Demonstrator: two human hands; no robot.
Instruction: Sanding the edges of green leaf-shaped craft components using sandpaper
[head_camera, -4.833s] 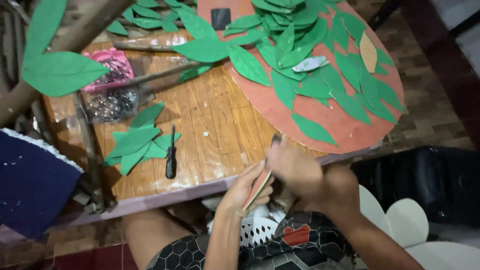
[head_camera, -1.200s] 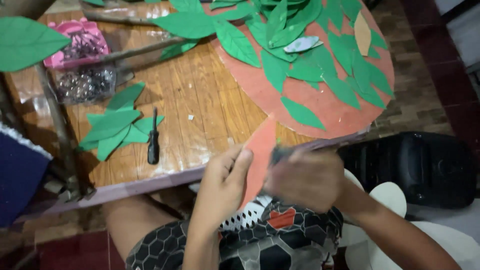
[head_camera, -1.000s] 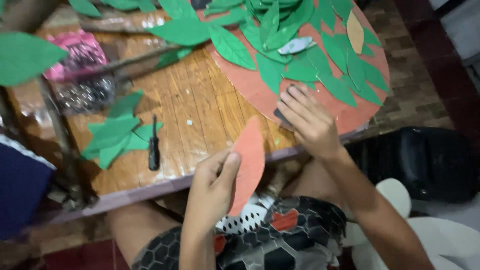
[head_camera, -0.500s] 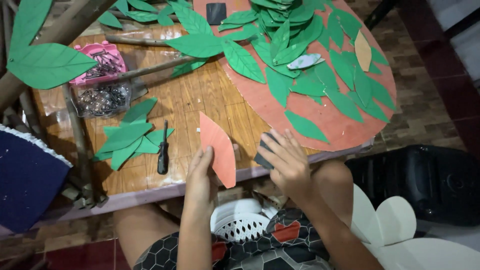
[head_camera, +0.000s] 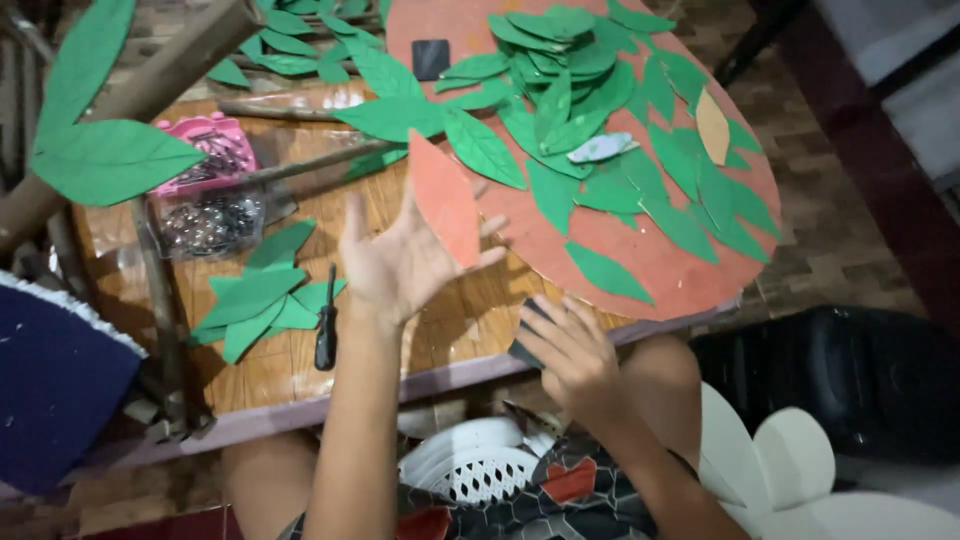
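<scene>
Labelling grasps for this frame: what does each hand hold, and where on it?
Left hand: open palm, orange leaf cutout against the fingers at its lower end. Right hand: small dark flat piece gripped at its right edge.

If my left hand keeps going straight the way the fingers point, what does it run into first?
Probably the large green paper leaf just beyond the orange leaf cutout that the left hand holds up, though height above the wooden table is unclear.

Bare wood on the brown wooden table (head_camera: 455, 330) right of the black-handled screwdriver (head_camera: 326, 330); green paper leaves (head_camera: 262, 298) crowd its left.
</scene>
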